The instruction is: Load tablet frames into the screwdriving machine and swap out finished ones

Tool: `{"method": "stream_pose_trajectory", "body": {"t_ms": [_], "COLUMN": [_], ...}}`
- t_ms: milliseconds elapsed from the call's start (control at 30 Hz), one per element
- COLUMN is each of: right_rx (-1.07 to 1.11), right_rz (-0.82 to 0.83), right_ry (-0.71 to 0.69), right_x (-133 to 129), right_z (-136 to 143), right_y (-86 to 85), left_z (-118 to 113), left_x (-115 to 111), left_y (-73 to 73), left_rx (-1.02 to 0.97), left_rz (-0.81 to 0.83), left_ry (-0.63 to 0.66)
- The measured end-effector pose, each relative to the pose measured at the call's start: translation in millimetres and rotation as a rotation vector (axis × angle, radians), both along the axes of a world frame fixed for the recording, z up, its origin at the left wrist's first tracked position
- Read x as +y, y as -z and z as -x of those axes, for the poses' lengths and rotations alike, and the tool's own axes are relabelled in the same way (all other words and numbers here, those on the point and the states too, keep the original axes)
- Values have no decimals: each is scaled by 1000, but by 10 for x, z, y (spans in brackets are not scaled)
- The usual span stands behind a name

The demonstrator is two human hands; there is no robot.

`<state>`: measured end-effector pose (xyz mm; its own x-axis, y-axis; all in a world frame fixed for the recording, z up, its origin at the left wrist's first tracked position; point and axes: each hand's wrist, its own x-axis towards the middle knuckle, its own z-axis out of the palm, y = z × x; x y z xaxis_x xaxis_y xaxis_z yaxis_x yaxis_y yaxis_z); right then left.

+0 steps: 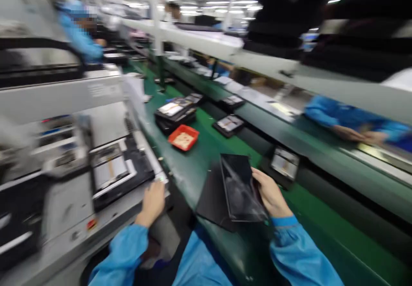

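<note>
My right hand (270, 194) grips the right edge of a dark, glossy screen panel (240, 187), tilted above a black flat pad (210, 200) on the green bench. Its lower end shines like clear film. My left hand (153, 202) rests at the front edge of a grey machine (122, 211), beside a small lit spot, with nothing seen in it; its fingers are blurred but look loosely extended. Left of that hand, a black fixture (141, 161) on the machine carries an opened device (111, 166) with a white block and an orange strip.
A red tray (183, 137) of small pale pieces stands near stacked black holders (175, 112). More holders with devices (229, 124) (285, 164) line the green conveyor (322, 217). A co-worker's hands (360, 135) are across the line; another person (80, 33) sits far left.
</note>
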<state>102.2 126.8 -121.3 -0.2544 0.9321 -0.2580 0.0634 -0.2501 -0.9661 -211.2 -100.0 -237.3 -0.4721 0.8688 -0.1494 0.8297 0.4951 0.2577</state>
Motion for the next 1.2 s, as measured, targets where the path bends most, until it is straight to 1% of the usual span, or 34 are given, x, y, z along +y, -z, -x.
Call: {"method": "stream_pose_trajectory", "body": {"t_ms": [67,133,200,233,300,367,400,433,467,500,533,567,633,733,800,833,867,933,1000,1033,1100,1167,1200], "right_rx": [46,33,2,-6,-10,-77,-134,-199,-263,-316,-352,-385,-473,-653,-736,-736,-708,-619,-596,-631,-746,-808,-794], "right_rz": [-49,-91,-112,-112,-96,-97,-110,-134,-163,-193,-216,-234,-268,-380,-474,-504,-511,-474,-438,-437,-429,-380,-337], "right_ry": [46,182,335,395,487,587,617,620,592,535,459,384,262,126,59,21,-18,-85,-97,-94,-130,-175,-172], "right_x": [34,47,10,-26,-123,-223,-262,-289,-302,-304,-295,-280,-242,-213,-236,-261,-291,-360,-428,-460,-522,-590,-629], "right_z": [-398,-831,-1283,-1499,-1868,-2092,-2135,-2130,-2080,-1992,-1874,-1735,-1430,-970,-678,-543,-424,-255,-198,-203,-237,-257,-255], "right_y": [21,34,41,42,41,43,46,50,55,58,61,62,55,15,-25,-40,-46,-10,115,210,437,655,740], "left_z": [31,50,26,-6,-115,-291,-402,-524,-651,-775,-890,-989,-1134,-1215,-1203,-1187,-1168,-1136,-1121,-1121,-1130,-1146,-1159], "left_x": [36,38,-10,-45,-114,-146,-133,-93,-23,74,195,329,599,890,980,999,1006,1001,995,997,1013,1029,1029], "left_y": [169,338,444,463,429,317,243,165,88,17,-44,-95,-164,-202,-209,-212,-218,-236,-251,-250,-219,-149,-103], "left_rx": [175,272,323,341,351,279,189,62,-103,-275,-419,-504,-603,-715,-758,-765,-766,-775,-812,-842,-876,-811,-750], "left_rz": [70,92,105,111,101,9,-75,-174,-278,-358,-402,-431,-466,-441,-421,-418,-417,-414,-407,-410,-427,-449,-454], "left_ry": [46,128,167,161,105,42,29,38,67,82,84,76,34,-65,-104,-116,-126,-143,-144,-131,-96,-78,-70]}}
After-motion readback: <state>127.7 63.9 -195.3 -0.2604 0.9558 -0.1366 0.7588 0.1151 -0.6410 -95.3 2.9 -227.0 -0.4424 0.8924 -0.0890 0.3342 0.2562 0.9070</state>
